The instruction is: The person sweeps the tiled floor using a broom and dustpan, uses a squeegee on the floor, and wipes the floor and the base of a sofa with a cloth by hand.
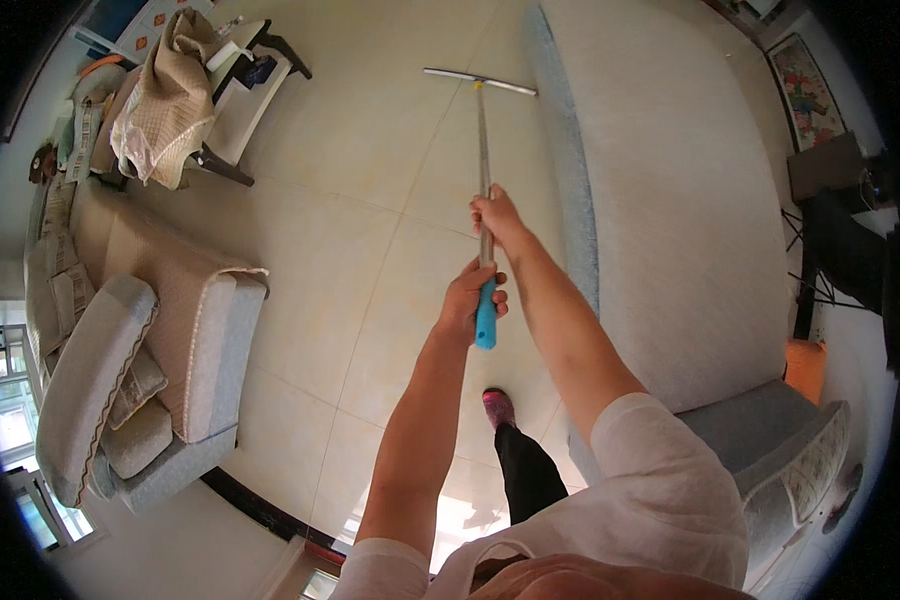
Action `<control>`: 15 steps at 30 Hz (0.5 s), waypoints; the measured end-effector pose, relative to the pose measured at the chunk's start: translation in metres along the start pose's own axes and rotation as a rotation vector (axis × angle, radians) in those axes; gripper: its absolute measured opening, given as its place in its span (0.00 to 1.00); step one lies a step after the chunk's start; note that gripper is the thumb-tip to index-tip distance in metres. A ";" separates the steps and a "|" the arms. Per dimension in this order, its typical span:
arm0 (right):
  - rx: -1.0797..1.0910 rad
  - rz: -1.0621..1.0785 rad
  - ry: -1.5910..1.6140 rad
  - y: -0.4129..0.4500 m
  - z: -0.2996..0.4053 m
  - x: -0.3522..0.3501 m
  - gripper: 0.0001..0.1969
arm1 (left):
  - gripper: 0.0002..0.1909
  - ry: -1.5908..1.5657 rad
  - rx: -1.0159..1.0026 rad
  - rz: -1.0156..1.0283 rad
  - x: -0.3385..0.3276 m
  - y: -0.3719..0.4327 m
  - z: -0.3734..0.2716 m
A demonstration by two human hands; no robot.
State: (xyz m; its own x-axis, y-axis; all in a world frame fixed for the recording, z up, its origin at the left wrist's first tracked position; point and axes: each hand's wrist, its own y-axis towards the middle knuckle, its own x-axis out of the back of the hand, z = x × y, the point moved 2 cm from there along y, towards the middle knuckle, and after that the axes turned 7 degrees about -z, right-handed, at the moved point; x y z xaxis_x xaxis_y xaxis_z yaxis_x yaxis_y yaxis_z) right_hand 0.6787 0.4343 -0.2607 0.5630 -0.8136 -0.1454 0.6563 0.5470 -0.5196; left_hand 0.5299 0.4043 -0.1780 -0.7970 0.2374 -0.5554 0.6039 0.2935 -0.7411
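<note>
Both hands grip one long-handled floor squeegee, its metal pole [484, 142] reaching forward from me. My left hand [471, 296] is wrapped around the blue end grip [486, 315]. Farther up, my right hand [496, 214] holds the bare metal shaft. At the far end, a wide, thin squeegee head [457, 74] lies across the pale floor tiles [330, 225]. A small yellow joint links it to the pole. The right end of the head is close to the grey base of a sofa; I cannot tell whether they touch.
A long grey sofa [675, 187] runs along my right. To the left stand a covered sofa [225, 337] with loose cushions [97, 382] and a dark-legged table [229, 161] draped with a quilted cloth [172, 105]. My shoe [499, 407] is on the tiles.
</note>
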 end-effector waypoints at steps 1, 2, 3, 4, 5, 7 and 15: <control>-0.022 -0.075 -0.066 0.012 -0.002 -0.002 0.16 | 0.08 -0.094 0.109 0.099 0.005 0.010 0.000; -0.035 -0.059 -0.067 0.021 -0.012 -0.009 0.16 | 0.07 -0.021 0.122 0.035 0.015 0.015 0.005; 0.019 -0.092 -0.362 0.036 -0.031 0.004 0.21 | 0.07 -0.026 0.144 0.037 0.021 0.020 0.016; 0.079 -0.105 -0.657 0.045 -0.042 0.006 0.27 | 0.06 -0.044 0.160 0.042 0.032 0.020 0.026; 0.073 -0.106 -0.666 0.051 -0.055 0.008 0.27 | 0.06 -0.061 0.175 0.048 0.043 0.018 0.037; 0.036 -0.063 -0.764 0.044 -0.080 0.002 0.32 | 0.06 -0.041 0.182 -0.015 0.061 -0.004 0.046; 0.028 -0.009 -0.970 -0.025 -0.112 -0.043 0.37 | 0.10 -0.071 0.163 -0.171 0.111 -0.102 0.069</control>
State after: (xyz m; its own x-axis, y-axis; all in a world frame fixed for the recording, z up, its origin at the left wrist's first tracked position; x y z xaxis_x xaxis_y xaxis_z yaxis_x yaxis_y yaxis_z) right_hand 0.5813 0.4333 -0.3360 0.7193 -0.3085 0.6224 0.6671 0.5565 -0.4953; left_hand 0.3789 0.3367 -0.1903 -0.8897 0.1298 -0.4376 0.4548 0.1688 -0.8745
